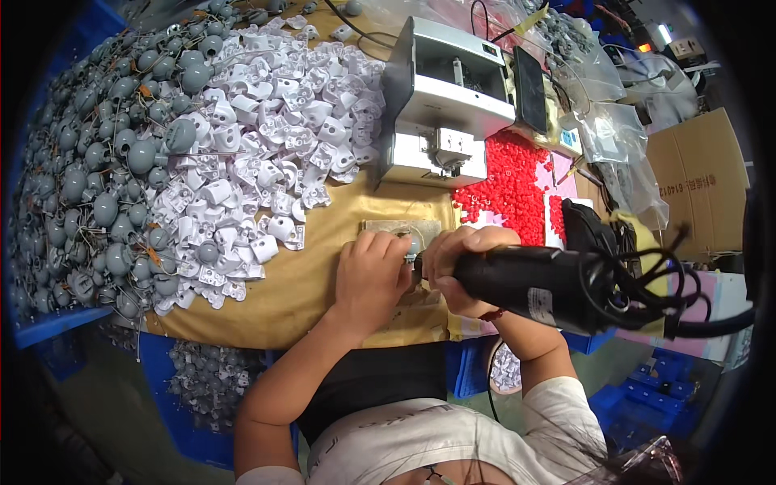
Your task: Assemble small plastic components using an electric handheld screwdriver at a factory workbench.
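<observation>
My right hand (pixel 465 263) is wrapped round the front of a black corded electric screwdriver (pixel 525 283), which lies nearly level with its nose toward my left hand. The fingers of my left hand (pixel 372 271) are pinched on a small grey rounded part (pixel 415 245), mostly hidden by the fingers. The screwdriver's nose is close beside that part; whether they touch is hidden. Both hands are over a flat worn block (pixel 380 225) on the brown-covered table (pixel 311 279).
Grey rounded parts with wires (pixel 105 206) are heaped at left, beside a pile of white plastic pieces (pixel 283 121). A white and black machine (pixel 444 105) stands beyond my hands. Small red pieces (pixel 513 182) lie right of it. A cardboard box (pixel 699 186) and cables are farther right.
</observation>
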Demonstrator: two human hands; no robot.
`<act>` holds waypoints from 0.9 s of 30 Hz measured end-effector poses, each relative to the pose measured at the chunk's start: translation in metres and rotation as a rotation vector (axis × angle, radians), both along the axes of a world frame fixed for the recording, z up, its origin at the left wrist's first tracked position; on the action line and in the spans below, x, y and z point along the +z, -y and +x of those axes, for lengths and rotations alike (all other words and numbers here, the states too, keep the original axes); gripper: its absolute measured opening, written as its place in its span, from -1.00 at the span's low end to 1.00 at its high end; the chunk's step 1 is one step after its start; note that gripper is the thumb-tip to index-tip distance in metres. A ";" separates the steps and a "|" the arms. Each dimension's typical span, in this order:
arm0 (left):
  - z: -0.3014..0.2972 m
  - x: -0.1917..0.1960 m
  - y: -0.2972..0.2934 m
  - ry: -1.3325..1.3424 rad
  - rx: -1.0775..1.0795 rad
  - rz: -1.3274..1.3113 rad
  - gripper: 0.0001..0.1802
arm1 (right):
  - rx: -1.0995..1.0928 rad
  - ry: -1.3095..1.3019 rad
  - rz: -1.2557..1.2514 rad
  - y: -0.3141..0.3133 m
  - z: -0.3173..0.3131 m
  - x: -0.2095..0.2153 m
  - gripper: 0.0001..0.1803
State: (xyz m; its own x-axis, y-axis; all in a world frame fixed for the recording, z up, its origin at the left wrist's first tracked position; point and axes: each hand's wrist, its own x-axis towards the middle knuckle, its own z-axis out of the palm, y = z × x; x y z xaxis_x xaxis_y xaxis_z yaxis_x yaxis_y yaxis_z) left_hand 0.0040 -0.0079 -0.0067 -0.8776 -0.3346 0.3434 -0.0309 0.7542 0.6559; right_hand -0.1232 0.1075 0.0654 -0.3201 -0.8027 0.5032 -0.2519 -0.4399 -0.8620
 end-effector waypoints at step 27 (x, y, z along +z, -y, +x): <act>0.005 -0.004 -0.012 -0.046 0.032 -0.018 -0.59 | -0.393 -0.236 0.483 -0.020 -0.015 -0.058 -0.89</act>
State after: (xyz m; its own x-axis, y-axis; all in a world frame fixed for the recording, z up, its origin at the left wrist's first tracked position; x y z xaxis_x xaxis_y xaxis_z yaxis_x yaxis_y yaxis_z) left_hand 0.0090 0.0043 -0.0106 -0.8499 -0.3557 0.3889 -0.0254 0.7647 0.6439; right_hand -0.1379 0.1271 0.0072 -0.5602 -0.8017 0.2085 -0.5205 0.1448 -0.8415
